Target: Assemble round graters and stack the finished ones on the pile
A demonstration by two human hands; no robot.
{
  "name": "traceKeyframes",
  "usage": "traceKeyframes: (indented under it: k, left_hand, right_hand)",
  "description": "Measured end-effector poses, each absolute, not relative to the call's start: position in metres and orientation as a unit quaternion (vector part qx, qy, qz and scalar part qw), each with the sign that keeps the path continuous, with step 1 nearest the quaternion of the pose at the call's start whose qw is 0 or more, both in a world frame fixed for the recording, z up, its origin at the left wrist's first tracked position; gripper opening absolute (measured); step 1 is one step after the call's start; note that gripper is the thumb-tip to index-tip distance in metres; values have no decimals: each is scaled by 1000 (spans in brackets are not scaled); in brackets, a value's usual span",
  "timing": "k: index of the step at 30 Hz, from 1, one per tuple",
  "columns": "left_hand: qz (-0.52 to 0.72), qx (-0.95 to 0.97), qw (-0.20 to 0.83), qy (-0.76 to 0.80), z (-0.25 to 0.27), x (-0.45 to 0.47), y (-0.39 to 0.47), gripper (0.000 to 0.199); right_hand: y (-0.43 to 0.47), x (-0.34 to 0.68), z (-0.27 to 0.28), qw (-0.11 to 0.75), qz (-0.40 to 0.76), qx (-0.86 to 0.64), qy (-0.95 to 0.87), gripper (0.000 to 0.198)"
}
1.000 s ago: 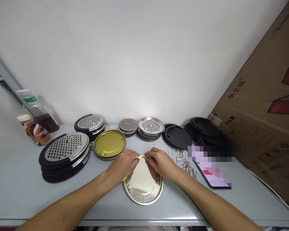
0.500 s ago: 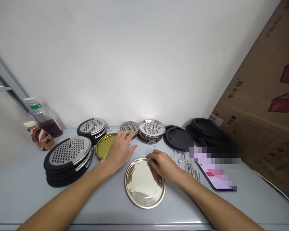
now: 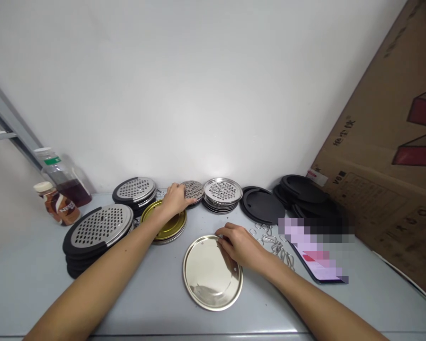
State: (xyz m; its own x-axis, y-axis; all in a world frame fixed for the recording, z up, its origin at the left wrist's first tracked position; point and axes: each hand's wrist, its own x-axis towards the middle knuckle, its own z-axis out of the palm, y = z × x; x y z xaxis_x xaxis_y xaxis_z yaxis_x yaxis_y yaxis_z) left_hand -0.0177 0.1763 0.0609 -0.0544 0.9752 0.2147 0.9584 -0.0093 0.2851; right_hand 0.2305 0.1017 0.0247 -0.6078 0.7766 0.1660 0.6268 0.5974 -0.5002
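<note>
A shiny round metal lid [image 3: 211, 279] lies flat on the table in front of me. My right hand [image 3: 239, 244] rests at its upper right rim, thumb and fingers curled over the edge. Farther back, my left hand [image 3: 175, 199] reaches to a small perforated metal disc [image 3: 194, 190], its thumb at the front and its fingers at the left edge. The hand hides the disc's left part. Below the left wrist is a stack of gold-coloured lids [image 3: 179, 222], partly covered by the forearm. Beside the disc stands a stack of silver grater discs [image 3: 223, 191].
Black-rimmed graters are stacked at the left [image 3: 101, 227] and behind [image 3: 135, 189]. Two bottles [image 3: 58, 203] stand farther left. To the right are black round covers [image 3: 262, 204], loose metal rings and clips [image 3: 279, 246], a partly blurred phone [image 3: 326, 272] and a large cardboard box [image 3: 386, 189].
My left hand has moved forward and slightly left, from above the gold lids' right side to the small perforated disc, and its fingers have closed in. My right hand stays on the shiny lid.
</note>
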Motion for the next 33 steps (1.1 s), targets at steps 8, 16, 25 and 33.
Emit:
traceKeyframes:
  k: [8,16,25,33]
  left_hand:
    - [213,684,29,697,58,-21,179,60]
    - [244,688,21,683,88,-32,129,56]
    - [218,795,213,524,59,-8,3,60]
    - [135,842,207,479,52,6,9,66]
  right_hand:
    - [102,231,24,191,201,-398,-874,24]
    - [109,236,28,212,198,-414,-863,29]
    - [126,249,31,244,159,-480,-827,30]
    - [122,246,27,213,177,-467,-840,30]
